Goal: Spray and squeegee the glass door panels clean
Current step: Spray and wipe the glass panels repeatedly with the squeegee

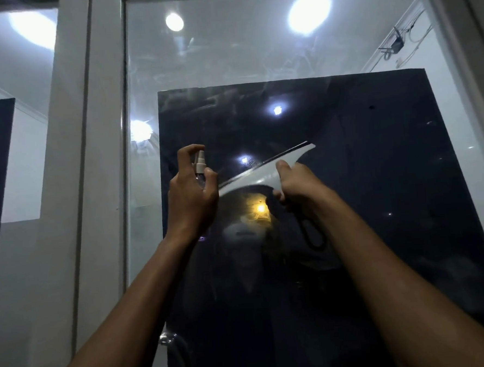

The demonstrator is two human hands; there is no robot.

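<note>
Two bare hands work at a smeared glass door panel (pixel 255 54) in a white frame.

The left hand (pixel 191 192) grips one small clear spray bottle (pixel 200 169), forefinger curled above its white nozzle; the right hand (pixel 299 185) clasps one white squeegee (pixel 265 172), its dark blade tilted against the streaked glass.

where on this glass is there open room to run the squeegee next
Free: the glass panel above both hands up to the top frame, and the dark stretch right of the right hand. Crowded: the middle, where the left hand holds the spray bottle beside the squeegee.
</note>
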